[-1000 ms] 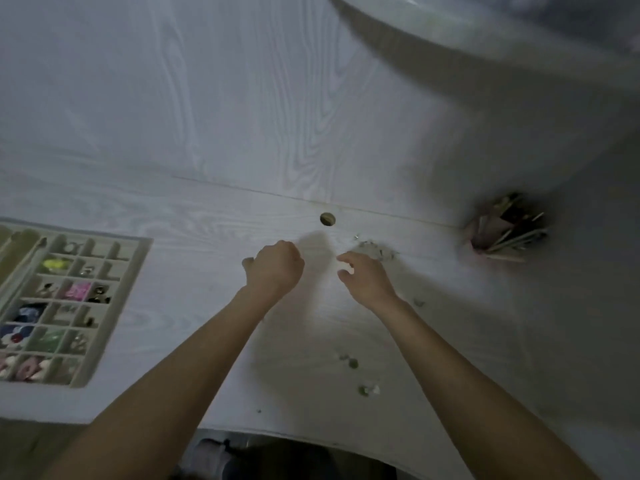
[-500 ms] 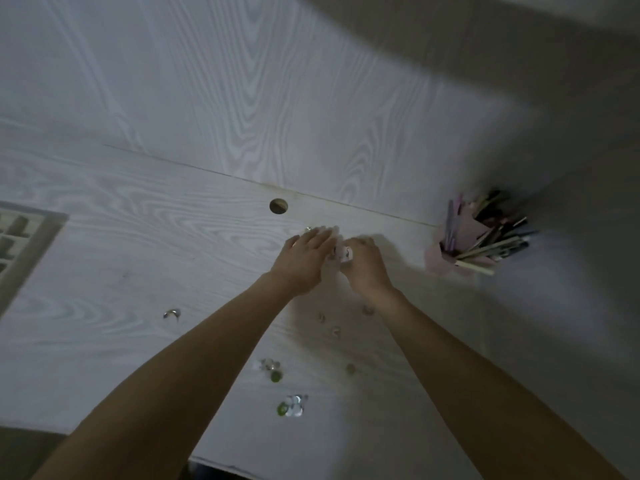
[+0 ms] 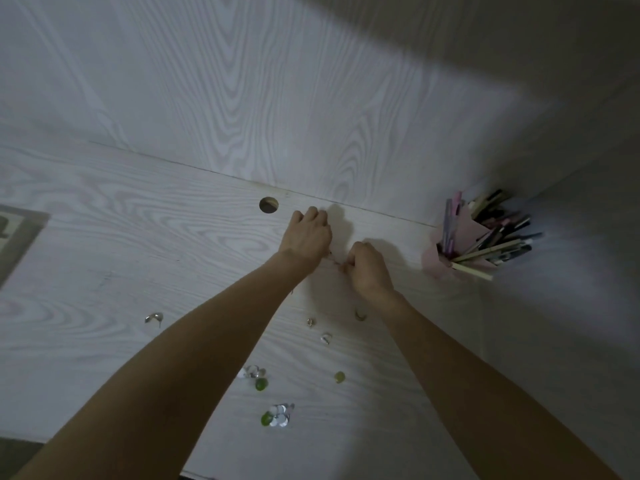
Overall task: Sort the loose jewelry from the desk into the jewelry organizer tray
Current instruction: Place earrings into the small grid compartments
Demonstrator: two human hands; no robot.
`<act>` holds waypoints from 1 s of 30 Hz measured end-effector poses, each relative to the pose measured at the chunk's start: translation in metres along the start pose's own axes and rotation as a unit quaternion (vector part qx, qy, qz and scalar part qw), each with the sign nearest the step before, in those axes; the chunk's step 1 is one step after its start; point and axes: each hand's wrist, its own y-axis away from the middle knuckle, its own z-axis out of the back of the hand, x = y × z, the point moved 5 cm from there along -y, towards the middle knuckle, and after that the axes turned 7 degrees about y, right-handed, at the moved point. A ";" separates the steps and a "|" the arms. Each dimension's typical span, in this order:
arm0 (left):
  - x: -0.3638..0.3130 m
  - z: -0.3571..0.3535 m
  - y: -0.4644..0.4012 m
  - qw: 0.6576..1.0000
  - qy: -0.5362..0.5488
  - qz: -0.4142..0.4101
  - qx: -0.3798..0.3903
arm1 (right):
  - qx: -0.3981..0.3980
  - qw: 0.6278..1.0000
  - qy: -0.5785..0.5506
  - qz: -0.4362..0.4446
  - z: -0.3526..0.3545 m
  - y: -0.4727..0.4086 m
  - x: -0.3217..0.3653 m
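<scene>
Both my hands are at the back of the white desk [image 3: 138, 258], fingers curled. My left hand [image 3: 306, 235] is just right of the cable hole, and my right hand [image 3: 367, 265] is close beside it. A thin pinkish jewelry piece [image 3: 334, 259] stretches between them, pinched at each end; most of it is hidden by the fingers. Loose jewelry lies nearer to me: a silver piece [image 3: 154, 318], small silver bits [image 3: 310, 322] [image 3: 325, 338], a curved piece [image 3: 360, 314], a green bead [image 3: 340, 376] and sparkly clusters with green stones [image 3: 254, 374] [image 3: 277, 415]. Only a corner of the organizer tray [image 3: 17, 237] shows at the left edge.
A pink holder full of pens and pencils [image 3: 481, 240] stands at the back right near the side wall. A round cable hole [image 3: 268, 205] sits in the desk by the back panel. The desk's front edge runs along the bottom of the view.
The view has swung right, so the tray has slid almost out of sight. My hands came together over a small piece at the back of the desk, then drew slightly apart with it.
</scene>
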 end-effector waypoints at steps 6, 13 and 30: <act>0.014 0.022 0.016 0.947 0.312 0.062 -0.039 | 0.021 0.944 -0.322 -0.074 0.024 0.012 -0.006; 0.030 0.057 0.050 0.783 0.616 0.091 0.000 | 0.115 0.780 -0.606 -0.110 0.037 0.038 0.022; 0.177 0.112 0.212 0.722 0.655 0.202 -0.095 | 0.247 0.841 -0.464 0.127 0.013 0.092 0.245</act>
